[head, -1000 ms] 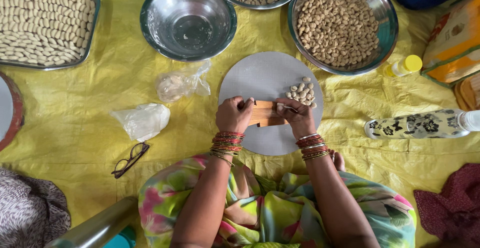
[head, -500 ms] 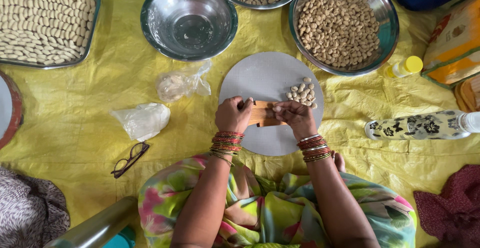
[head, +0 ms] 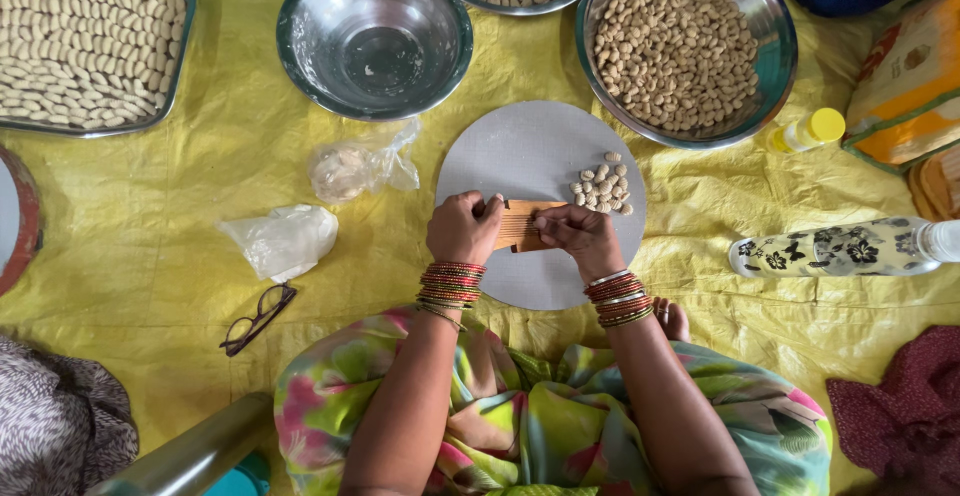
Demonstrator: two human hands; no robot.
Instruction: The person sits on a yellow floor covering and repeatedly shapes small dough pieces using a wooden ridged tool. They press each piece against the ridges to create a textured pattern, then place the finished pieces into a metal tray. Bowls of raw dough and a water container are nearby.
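Holding as before, left hand (head: 462, 228) and right hand (head: 578, 238) fingers grip the ridged wooden board (head: 520, 224) on the grey disc (head: 520, 156). Small shaped pieces (head: 601, 187) lie beside it. Far right steel bowl (head: 780, 46) is full of pieces; the centre bowl (head: 300, 16) is empty.

A yellow sheet (head: 150, 256) covers the floor. At its middle lies a round grey board (head: 520, 156). At 12 o'clock stands an empty steel bowl (head: 373, 36), at 1 o'clock a bowl of nuts (head: 685, 46), at 10 o'clock a tray (head: 85, 46) of pale pieces. Two plastic bags (head: 285, 239) (crumpled) lie at 9 o'clock, glasses (head: 257, 318) at 8, a patterned bottle (head: 840, 248) at 3.
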